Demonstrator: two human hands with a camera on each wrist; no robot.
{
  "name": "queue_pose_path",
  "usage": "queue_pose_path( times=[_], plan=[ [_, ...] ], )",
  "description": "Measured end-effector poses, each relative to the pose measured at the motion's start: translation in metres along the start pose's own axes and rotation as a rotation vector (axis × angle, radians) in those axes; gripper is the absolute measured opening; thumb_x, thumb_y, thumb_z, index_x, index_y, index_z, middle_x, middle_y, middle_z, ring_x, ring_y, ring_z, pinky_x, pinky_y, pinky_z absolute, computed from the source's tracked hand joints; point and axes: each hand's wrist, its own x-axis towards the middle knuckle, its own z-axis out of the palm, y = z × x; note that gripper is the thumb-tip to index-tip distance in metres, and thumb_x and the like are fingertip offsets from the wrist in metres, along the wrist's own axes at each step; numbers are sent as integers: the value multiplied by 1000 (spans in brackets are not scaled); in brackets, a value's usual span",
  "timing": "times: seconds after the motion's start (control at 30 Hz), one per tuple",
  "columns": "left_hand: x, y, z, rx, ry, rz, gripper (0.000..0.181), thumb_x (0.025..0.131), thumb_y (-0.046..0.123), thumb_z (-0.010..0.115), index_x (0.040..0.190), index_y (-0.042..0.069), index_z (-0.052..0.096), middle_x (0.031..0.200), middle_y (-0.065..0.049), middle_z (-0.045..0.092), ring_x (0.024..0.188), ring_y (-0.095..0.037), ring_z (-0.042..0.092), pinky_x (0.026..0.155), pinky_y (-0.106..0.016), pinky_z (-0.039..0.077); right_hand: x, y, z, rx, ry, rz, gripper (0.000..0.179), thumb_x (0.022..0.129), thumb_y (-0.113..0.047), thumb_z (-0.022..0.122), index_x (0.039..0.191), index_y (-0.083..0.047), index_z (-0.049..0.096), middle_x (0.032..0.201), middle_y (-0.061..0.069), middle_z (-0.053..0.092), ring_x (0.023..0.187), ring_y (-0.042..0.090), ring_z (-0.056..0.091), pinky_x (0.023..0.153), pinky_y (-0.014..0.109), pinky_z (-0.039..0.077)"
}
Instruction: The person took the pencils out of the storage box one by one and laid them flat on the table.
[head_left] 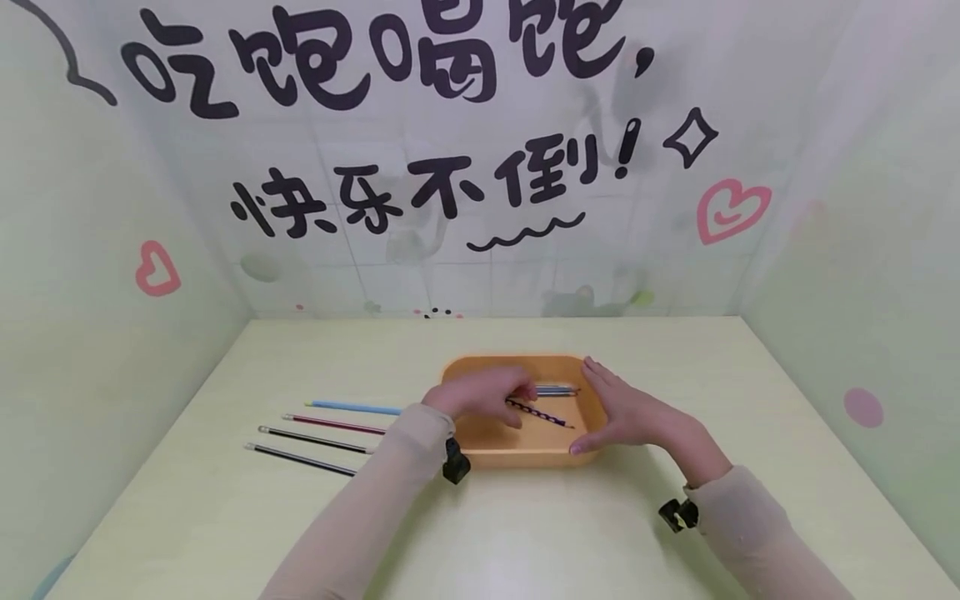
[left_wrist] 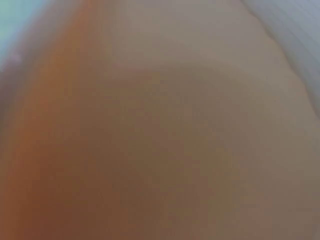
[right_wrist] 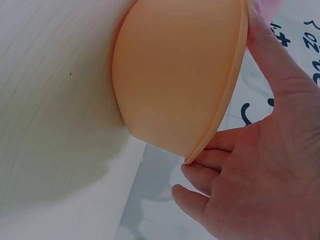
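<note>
An orange plastic tray [head_left: 517,459] sits on the table. My left hand [head_left: 483,393] reaches over its left side, and a dark patterned pencil [head_left: 542,412] runs out from between the thumb and curled fingers, its tip toward the tray's right side. Behind it in the tray lie a few more pencils [head_left: 557,391], partly hidden by the fingers. My right hand [head_left: 633,412] grips the tray's right end, thumb at the near corner and fingers at the far one. Up close in the right wrist view, its fingers [right_wrist: 205,172] lie along the rim. The left wrist view is mostly blur.
Left of the tray, several pencils lie roughly side by side on the table: a blue one [head_left: 352,407], a red one [head_left: 337,424] and dark ones [head_left: 300,459]; the left forearm hides their right ends. A wall [head_left: 487,283] with black lettering stands behind the table [head_left: 517,533].
</note>
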Motion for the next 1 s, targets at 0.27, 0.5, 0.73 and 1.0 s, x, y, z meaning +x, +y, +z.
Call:
queue_pose_path(
  times=[0.27, 0.5, 0.73, 1.0],
  plan=[
    [2, -4, 16, 47, 12, -84, 27, 87, -2, 64, 101, 21, 65, 97, 7, 61, 91, -12, 55, 84, -25, 48, 1, 1, 1, 2, -6, -3, 126, 73, -54, 82, 157, 5, 8, 167, 22, 3, 153, 45, 8, 119, 61, 22],
    [2, -3, 17, 58, -15, -98, 31, 85, -10, 61, 88, 21, 63, 84, 6, 57, 81, -11, 52, 70, -22, 42, 1, 2, -1, -10, -4, -8, 127, 74, -55, 81, 156, 6, 7, 166, 23, 2, 153, 44, 7, 120, 60, 21],
    [1, -6, 19, 57, -41, -65, 28, 82, -8, 66, 87, 20, 62, 83, 6, 58, 79, -11, 52, 70, -20, 43, 1, 1, -1, -5, -7, -8, 126, 74, -53, 82, 156, 6, 7, 166, 23, 2, 153, 45, 7, 119, 61, 22],
    [-2, -5, 17, 23, -8, -41, 23, 86, -1, 68, 90, 21, 60, 84, 5, 58, 79, -11, 53, 70, -21, 44, 0, 1, -2, -5, -2, -9, 126, 74, -52, 82, 156, 6, 7, 166, 23, 2, 153, 45, 7, 119, 61, 21]
  ],
)
